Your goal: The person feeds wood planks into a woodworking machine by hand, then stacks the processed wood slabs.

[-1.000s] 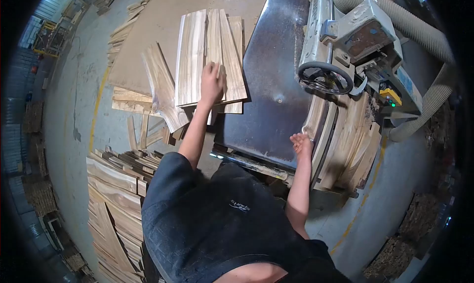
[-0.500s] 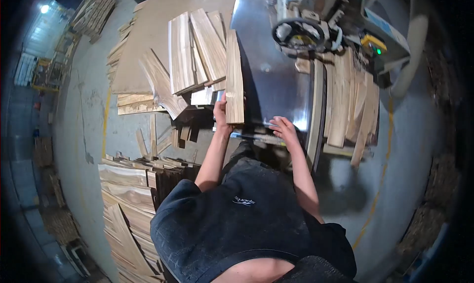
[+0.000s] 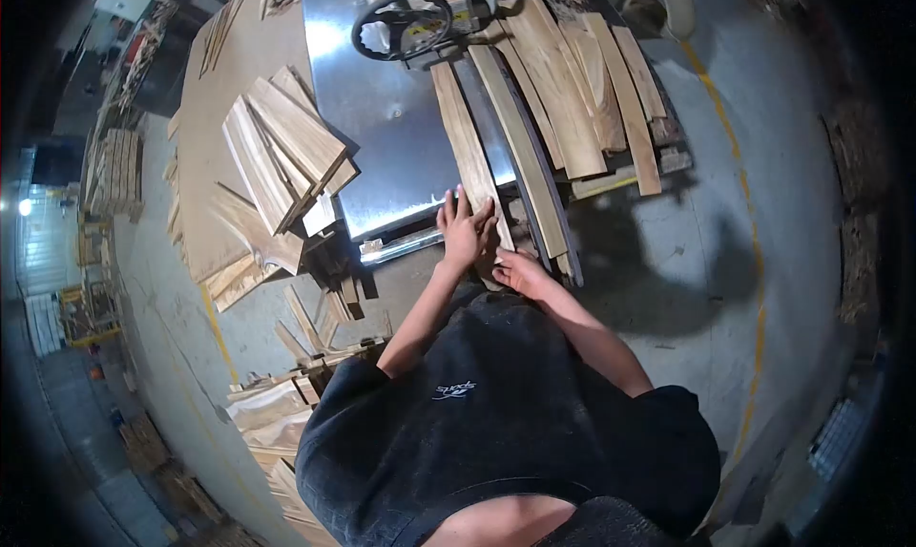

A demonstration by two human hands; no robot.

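Note:
A long narrow wooden board (image 3: 465, 132) lies on the shiny metal table (image 3: 372, 127), near its right side and beside the long fence strip (image 3: 520, 146). My left hand (image 3: 464, 230) rests on the board's near part with its fingers spread. At the board's near end, my right hand (image 3: 520, 270) touches the edge with bent fingers; whether it grips the board is hard to tell.
Loose boards (image 3: 286, 146) lie on the brown panel (image 3: 215, 98) at left. More boards (image 3: 572, 89) are right of the fence. A black handwheel (image 3: 402, 26) stands at the table's back. Stacked wood (image 3: 272, 409) is at lower left.
The board has moved rightward from the table's left side to beside the fence. My left hand went with it and now lies flat on it; my right hand has come to its near end.

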